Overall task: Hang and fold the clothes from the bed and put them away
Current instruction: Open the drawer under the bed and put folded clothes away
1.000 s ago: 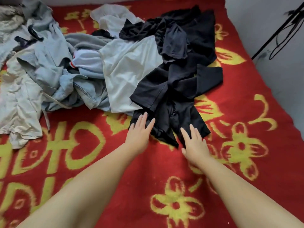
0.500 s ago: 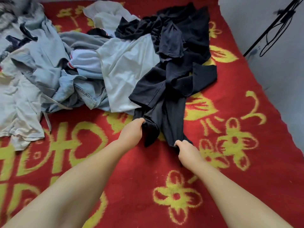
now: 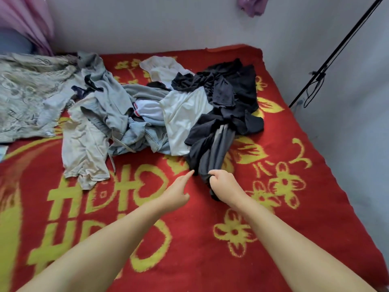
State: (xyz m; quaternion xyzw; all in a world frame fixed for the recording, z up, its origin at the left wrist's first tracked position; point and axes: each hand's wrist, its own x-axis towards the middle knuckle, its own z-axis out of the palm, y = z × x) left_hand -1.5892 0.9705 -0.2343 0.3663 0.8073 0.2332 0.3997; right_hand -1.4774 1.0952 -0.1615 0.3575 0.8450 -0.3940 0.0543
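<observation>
A pile of clothes lies across the far half of the bed (image 3: 189,239), which is covered by a red blanket with yellow flowers. A black garment (image 3: 212,150) stretches out of the pile's right side toward me. My right hand (image 3: 224,182) grips its near end, fingers curled round the bunched cloth. My left hand (image 3: 179,190) is beside it on the left, fingers extended, fingertips touching the black cloth's edge and holding nothing. A white shirt (image 3: 183,116), light blue jeans (image 3: 139,135) and a cream top (image 3: 84,148) lie further left.
A grey patterned cover (image 3: 27,95) lies at the far left. Grey walls bound the bed at the back and right. A black pole with a cord (image 3: 328,62) leans against the right wall. A pink curtain (image 3: 33,20) hangs in the far left corner.
Both hands closed on the black garment and pulled it toward me. My left hand has since let go and straightened; my right hand still grips it. The view has pulled back.
</observation>
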